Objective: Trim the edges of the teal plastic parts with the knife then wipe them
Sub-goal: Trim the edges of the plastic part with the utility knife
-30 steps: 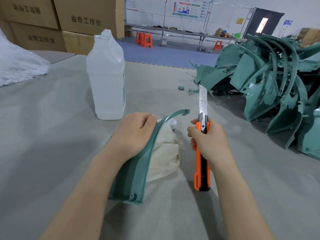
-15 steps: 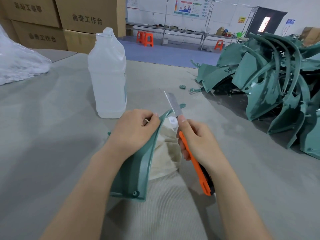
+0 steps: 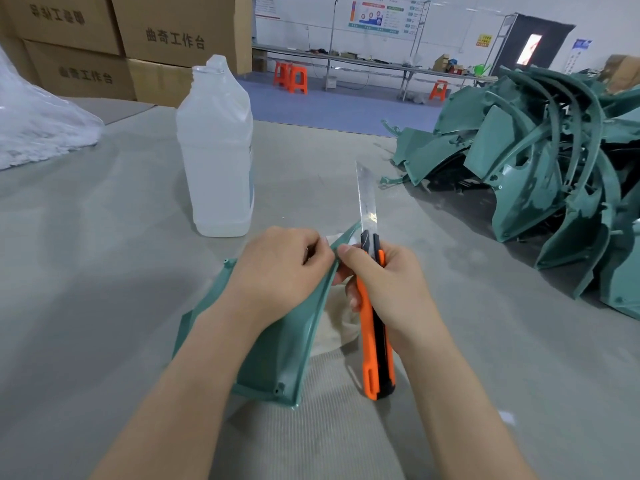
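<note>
My left hand (image 3: 277, 275) grips a curved teal plastic part (image 3: 277, 362) from above, near its upper edge, in the middle of the view. My right hand (image 3: 388, 292) holds an orange and black utility knife (image 3: 375, 348) with its long blade (image 3: 366, 199) pointing up and away. The right thumb presses against the part's raised edge just beside my left fingers. A cream cloth (image 3: 334, 323) lies under the part, mostly hidden by it and my hands.
A translucent white plastic jug (image 3: 216, 150) with no cap stands behind my left hand. A big pile of teal parts (image 3: 547, 174) fills the right side of the grey table (image 3: 104, 254). A clear plastic bag (image 3: 38, 126) and cardboard boxes (image 3: 145, 39) are far left.
The knife has swung from leaning left across the part's tip to nearly upright, and slid down along the edge. My left hand has turned the part flatter, showing more of its face.
</note>
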### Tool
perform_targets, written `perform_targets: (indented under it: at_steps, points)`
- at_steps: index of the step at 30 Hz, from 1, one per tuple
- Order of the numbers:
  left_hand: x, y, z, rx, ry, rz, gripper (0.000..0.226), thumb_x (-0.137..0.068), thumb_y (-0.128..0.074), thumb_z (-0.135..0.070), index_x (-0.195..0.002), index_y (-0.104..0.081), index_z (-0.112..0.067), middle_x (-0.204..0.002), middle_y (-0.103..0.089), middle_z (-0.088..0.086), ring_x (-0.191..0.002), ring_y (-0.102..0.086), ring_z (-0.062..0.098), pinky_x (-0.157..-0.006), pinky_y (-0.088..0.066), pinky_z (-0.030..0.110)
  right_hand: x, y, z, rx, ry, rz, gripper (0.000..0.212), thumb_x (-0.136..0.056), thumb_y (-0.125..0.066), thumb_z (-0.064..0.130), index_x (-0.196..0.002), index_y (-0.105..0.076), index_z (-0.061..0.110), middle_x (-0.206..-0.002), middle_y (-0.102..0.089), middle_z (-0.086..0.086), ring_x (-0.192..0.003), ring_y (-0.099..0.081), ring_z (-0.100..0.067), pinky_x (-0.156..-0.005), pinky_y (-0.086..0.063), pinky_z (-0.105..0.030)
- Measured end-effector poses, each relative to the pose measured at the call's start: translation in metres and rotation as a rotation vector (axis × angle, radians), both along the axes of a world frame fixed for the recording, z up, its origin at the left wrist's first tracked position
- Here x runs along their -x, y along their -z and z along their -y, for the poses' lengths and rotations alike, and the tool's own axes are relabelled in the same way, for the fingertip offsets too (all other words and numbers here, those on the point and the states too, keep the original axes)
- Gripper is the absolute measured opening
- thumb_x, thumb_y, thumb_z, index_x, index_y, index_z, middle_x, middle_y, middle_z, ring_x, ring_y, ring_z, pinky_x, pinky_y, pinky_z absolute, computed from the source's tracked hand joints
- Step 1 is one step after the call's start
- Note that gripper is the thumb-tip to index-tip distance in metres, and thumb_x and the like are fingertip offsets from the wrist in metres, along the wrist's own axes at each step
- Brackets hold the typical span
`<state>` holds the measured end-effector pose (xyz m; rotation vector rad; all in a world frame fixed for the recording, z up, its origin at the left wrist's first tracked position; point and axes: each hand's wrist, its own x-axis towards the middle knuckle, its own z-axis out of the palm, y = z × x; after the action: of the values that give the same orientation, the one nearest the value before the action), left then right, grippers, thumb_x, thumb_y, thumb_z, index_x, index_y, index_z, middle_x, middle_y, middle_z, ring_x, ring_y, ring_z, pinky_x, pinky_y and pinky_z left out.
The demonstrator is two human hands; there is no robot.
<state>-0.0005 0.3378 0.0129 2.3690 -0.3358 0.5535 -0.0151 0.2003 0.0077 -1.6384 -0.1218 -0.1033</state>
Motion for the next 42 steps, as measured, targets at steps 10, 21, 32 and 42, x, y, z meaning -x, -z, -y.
perform_targets:
  at_steps: [10, 21, 32, 42]
  points:
    - [-0.003, -0.004, -0.013, 0.178, 0.005, 0.028, 0.044, -0.091, -0.047, -0.026, -0.053, -0.037, -0.009, -0.044, -0.037, 0.001, -0.045, -0.035, 0.015, -0.047, -0.023, 0.024, -0.011, 0.002, 0.019, 0.003, 0.273, -0.023, 0.023, -0.09, -0.061, 0.019, -0.07, -0.054, 0.011, -0.054, -0.056, -0.001, -0.042, -0.045, -0.013, -0.045, -0.04, -0.026]
    - [0.005, -0.016, -0.027, 0.36, 0.205, -0.078, 0.034, -0.084, -0.042, -0.041, -0.069, -0.064, -0.02, -0.052, -0.047, 0.022, -0.049, -0.04, 0.02, -0.05, -0.031, 0.029, -0.016, 0.001, 0.037, -0.025, 0.32, -0.021, 0.045, -0.102, -0.037, 0.042, -0.074, -0.053, 0.01, -0.054, -0.05, -0.001, -0.042, -0.047, -0.015, -0.039, -0.04, -0.025]
    - [0.009, -0.015, -0.025, 0.307, 0.253, -0.124, 0.042, -0.085, -0.05, -0.038, -0.06, -0.061, -0.006, -0.047, -0.039, 0.009, -0.043, -0.031, 0.011, -0.043, -0.025, 0.02, -0.019, 0.004, 0.043, 0.014, 0.307, -0.112, 0.049, -0.102, -0.036, 0.044, -0.066, -0.049, 0.012, -0.048, -0.049, 0.001, -0.037, -0.044, -0.013, -0.037, -0.037, -0.019]
    - [0.007, -0.012, -0.027, 0.214, 0.238, -0.108, 0.043, -0.095, -0.052, -0.019, -0.065, -0.053, 0.012, -0.039, -0.022, -0.01, -0.037, -0.022, 0.007, -0.041, -0.02, 0.014, -0.015, 0.002, 0.036, 0.123, 0.178, -0.102, 0.051, -0.101, -0.037, 0.047, -0.066, -0.049, 0.013, -0.05, -0.051, -0.002, -0.037, -0.045, -0.014, -0.037, -0.037, -0.022]
